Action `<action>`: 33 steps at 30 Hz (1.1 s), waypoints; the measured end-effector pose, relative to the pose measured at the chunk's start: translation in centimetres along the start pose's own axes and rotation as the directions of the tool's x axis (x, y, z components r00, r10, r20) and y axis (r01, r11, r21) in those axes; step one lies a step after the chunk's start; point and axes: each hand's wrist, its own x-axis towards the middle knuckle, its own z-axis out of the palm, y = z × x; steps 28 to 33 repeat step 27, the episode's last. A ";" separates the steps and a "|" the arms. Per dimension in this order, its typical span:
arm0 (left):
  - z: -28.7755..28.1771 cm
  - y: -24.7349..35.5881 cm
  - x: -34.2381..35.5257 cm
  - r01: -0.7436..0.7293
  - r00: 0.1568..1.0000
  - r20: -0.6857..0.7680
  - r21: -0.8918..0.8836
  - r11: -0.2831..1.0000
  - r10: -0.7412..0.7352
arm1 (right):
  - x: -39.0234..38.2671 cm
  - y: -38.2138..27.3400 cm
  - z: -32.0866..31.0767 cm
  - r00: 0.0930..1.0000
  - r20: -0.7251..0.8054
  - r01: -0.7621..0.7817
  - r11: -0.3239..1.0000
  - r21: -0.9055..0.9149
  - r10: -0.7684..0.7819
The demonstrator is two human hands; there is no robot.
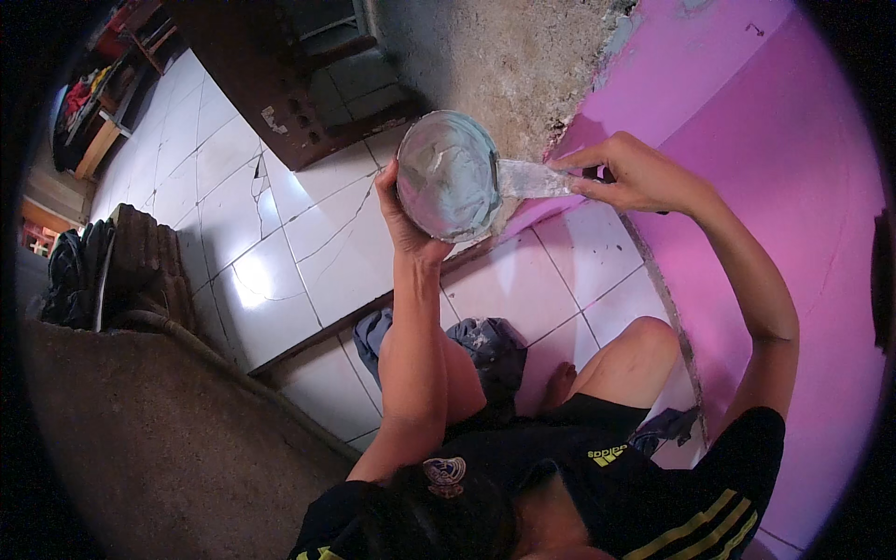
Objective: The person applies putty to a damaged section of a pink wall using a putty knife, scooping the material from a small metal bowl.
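My left hand (412,227) grips a round bowl (483,133) by its left side and underside, with the thumb up along the rim. Whitish paste coats the inside of the bowl, which is tilted toward me. In my right hand (644,175) is a flat scraper, like a putty knife (535,179), pinched between thumb and fingers. Pale paste is smeared over the scraper, and its far end meets the bowl's right rim. Whether the scraper's tip reaches inside the bowl, I cannot tell.
A pink wall (747,187) curves along my right, with bare rough plaster (495,56) ahead. A dark wooden furniture piece (280,103) stands on the white tiled floor (317,233). Dark cloth (490,359) lies by my legs. A brown block (187,411) is at my left.
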 end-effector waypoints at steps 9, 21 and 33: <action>-0.1 0.1 0.1 -0.022 0.999 0.030 0.114 0.993 0.019 | 1.4 0.4 0.3 0.998 -0.005 0.064 0.995 -0.080 -0.065; -1.4 -0.4 0.8 -0.053 0.997 -0.057 0.093 0.994 0.058 | 0.7 -0.1 0.2 0.995 -0.092 0.045 0.998 -0.048 -0.050; -1.4 1.6 2.3 -0.143 0.990 -0.035 -0.152 0.978 0.139 | -0.8 -0.8 3.7 0.904 -0.400 0.083 0.854 0.513 0.152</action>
